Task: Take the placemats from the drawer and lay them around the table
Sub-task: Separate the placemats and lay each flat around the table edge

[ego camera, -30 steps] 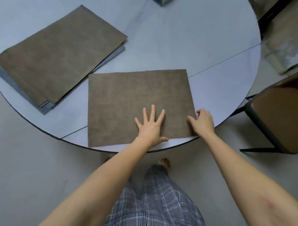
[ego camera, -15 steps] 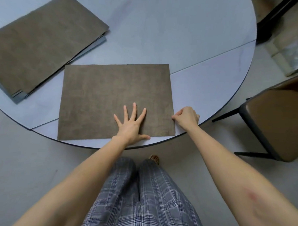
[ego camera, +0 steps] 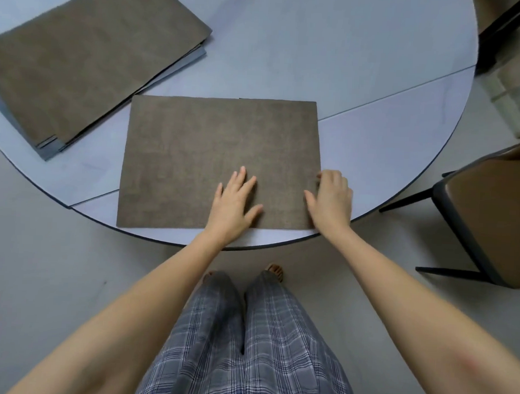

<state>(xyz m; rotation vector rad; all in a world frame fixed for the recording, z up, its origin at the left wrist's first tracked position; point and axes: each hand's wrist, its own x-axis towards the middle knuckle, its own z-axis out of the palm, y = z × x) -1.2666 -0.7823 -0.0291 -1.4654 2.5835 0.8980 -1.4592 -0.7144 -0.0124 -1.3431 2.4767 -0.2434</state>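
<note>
One single placemat (ego camera: pixel 219 153) is being counted on one round table (ego camera: pixel 348 51). One stack of placemats (ego camera: pixel 89 61) is being noted; its layers cannot be counted. Two hands are being seen: left hand (ego camera: pixel 233 209), right hand (ego camera: pixel 331 204). One chair (ego camera: pixel 490 213) is being recorded.

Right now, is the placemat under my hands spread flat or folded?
Spread flat: the placemat shows all four corners, no crease, lying on the table.
</note>
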